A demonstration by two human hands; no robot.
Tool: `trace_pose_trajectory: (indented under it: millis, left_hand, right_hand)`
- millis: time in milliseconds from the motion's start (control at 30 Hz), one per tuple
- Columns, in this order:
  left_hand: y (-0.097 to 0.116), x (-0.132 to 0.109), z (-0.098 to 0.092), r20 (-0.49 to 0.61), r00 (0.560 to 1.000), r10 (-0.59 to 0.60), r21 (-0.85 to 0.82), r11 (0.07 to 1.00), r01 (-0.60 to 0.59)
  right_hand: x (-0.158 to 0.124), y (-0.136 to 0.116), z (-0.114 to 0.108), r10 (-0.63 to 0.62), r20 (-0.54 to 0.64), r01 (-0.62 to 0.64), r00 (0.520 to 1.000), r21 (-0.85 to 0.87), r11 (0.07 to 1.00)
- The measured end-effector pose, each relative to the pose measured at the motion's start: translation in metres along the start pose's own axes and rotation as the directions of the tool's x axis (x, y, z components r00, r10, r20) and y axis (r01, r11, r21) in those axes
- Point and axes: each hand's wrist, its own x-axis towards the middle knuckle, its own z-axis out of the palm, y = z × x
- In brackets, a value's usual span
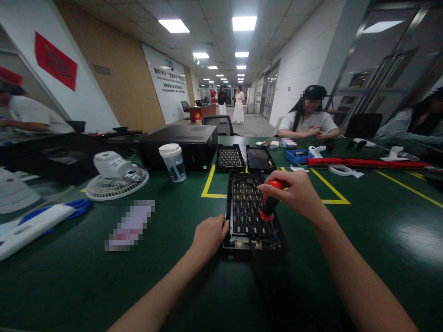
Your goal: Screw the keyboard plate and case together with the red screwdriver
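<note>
A black rectangular tray with rows of dark rounded cells lies on the green table in front of me. Wires and pale parts show at its near end. My right hand is wrapped round a red-and-black screwdriver, held upright over the right side of the tray; its tip is too dark to make out. At the tray's left edge rests my left hand, its fingers together against the rim.
Beyond the tray stand two more black trays, a black box and a cup. A white fan lies left. A blue bin is at the back right, near a seated person.
</note>
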Motion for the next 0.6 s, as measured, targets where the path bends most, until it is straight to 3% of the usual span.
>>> trace_pose_trajectory:
  millis: [600]
  left_hand:
    - [0.0001, 0.0013, 0.0019, -0.004, 1.000, 0.008, -0.008, 1.000, -0.008]
  right_hand:
    - [-0.0025, -0.0046, 0.0004, 0.008, -0.087, -0.029, 0.996, -0.245, 0.969]
